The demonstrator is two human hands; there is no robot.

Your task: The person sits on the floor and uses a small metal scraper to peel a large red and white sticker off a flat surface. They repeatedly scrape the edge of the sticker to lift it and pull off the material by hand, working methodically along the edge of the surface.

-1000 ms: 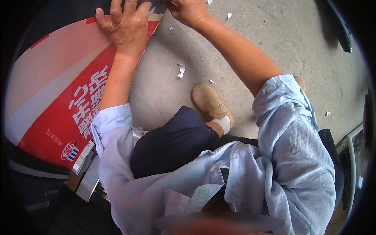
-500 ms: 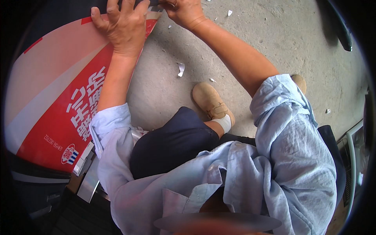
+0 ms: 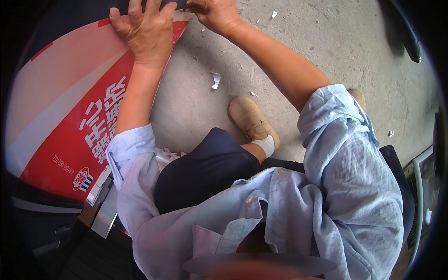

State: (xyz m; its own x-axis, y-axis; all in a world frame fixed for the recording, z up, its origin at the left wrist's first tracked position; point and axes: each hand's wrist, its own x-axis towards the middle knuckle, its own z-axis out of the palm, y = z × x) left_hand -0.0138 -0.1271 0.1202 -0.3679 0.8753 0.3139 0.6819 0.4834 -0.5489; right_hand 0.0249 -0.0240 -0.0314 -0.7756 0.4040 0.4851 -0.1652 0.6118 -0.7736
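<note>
A large red, white and pale pink printed panel (image 3: 60, 154) fills the left side, with lettering and a small round emblem on it. My left hand (image 3: 148, 37) lies on its far part, fingers spread, the tips cut by the upper edge of the picture. Just to the right, my right hand (image 3: 214, 15) is closed in a pinch by the panel's far right corner. What its fingers hold there is too small and dark to make out.
White paper scraps (image 3: 215, 80) are scattered over the grey concrete floor (image 3: 280, 56). My tan shoe (image 3: 249, 116) and dark-clad knee (image 3: 210, 163) are close to the panel. Shiny metal pieces (image 3: 106, 212) lie below it. A pale curved frame (image 3: 418, 200) stands at the right rim.
The near end of the panel has risen slightly in the picture. My right fingertips have shifted a little at the corner, while my left hand stays nearly in place.
</note>
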